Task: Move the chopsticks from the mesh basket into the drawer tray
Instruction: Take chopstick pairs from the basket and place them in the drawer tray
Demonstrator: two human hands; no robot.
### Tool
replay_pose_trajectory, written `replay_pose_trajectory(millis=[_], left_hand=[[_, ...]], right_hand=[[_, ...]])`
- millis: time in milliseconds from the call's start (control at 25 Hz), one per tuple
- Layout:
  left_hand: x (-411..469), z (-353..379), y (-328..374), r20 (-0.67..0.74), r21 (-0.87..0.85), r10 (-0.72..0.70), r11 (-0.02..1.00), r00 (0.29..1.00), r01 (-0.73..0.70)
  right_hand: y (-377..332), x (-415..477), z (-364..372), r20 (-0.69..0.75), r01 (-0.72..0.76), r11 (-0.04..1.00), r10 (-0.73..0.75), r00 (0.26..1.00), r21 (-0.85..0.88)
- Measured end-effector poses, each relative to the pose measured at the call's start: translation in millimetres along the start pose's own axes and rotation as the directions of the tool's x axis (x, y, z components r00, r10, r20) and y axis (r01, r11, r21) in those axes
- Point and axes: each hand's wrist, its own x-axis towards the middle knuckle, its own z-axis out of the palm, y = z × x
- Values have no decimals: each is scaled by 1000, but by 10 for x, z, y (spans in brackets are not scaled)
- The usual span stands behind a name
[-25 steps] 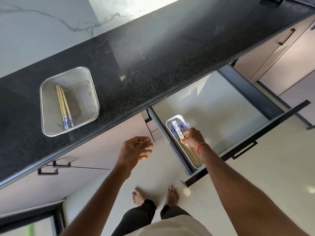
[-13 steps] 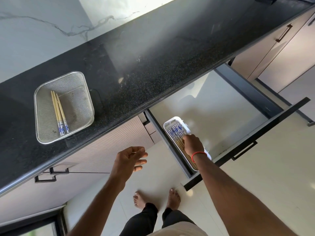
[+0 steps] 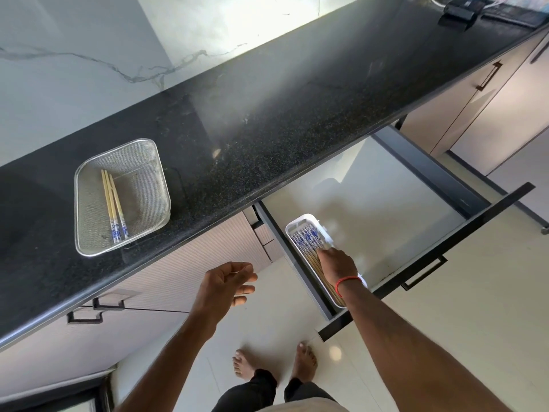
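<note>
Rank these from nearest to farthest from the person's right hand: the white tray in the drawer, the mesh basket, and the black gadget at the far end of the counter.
From the right hand:
1. White tray, directly under the hand, in the open drawer.
2. Mesh basket, off to the left on the counter.
3. Black gadget, at the counter's far right end.

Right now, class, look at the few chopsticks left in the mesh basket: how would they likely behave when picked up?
The chopsticks look thin, straight and wooden, so probably stiff and light. Lying loose side by side, they may well scatter or roll unless pinched together. The mesh basket walls should keep them contained.
</note>
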Motion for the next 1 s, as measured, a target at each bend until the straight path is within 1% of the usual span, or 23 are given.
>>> replay_pose_trajectory(millis=[200, 280, 360, 480, 600, 720, 880, 1000], left_hand=[[6, -59, 122, -19, -3, 24, 1000, 1000, -24], [7, -59, 192, -15, 11, 48, 999, 999, -48], [7, -74, 282, -12, 18, 78, 997, 997, -77], [-27, -171, 439, -21, 13, 114, 993, 993, -114], [-43, -308, 492, -64, -11, 131, 991, 989, -132], [-1, -434, 509, -93, -33, 119, 992, 989, -122], [82, -611, 530, -118, -89, 147, 984, 982, -158], [166, -807, 531, -156, -151, 169, 970, 973, -193]], right_hand=[[64, -65, -5, 38, -1, 996, 5, 999, -90], [47, -98, -45, 37, -15, 997, 18, 999, -77], [-19, -133, -155, -11, -41, 999, 41, 999, 5], [-225, -203, -428, -116, -56, 978, 81, 990, 203], [-511, -227, -703, -226, 38, 933, 47, 973, 359], [-776, -260, -932, -291, 152, 865, -7, 957, 478], [-1152, -262, -1177, -358, 311, 788, -123, 925, 532], [-1488, -210, -1295, -367, 380, 741, -192, 910, 554]])
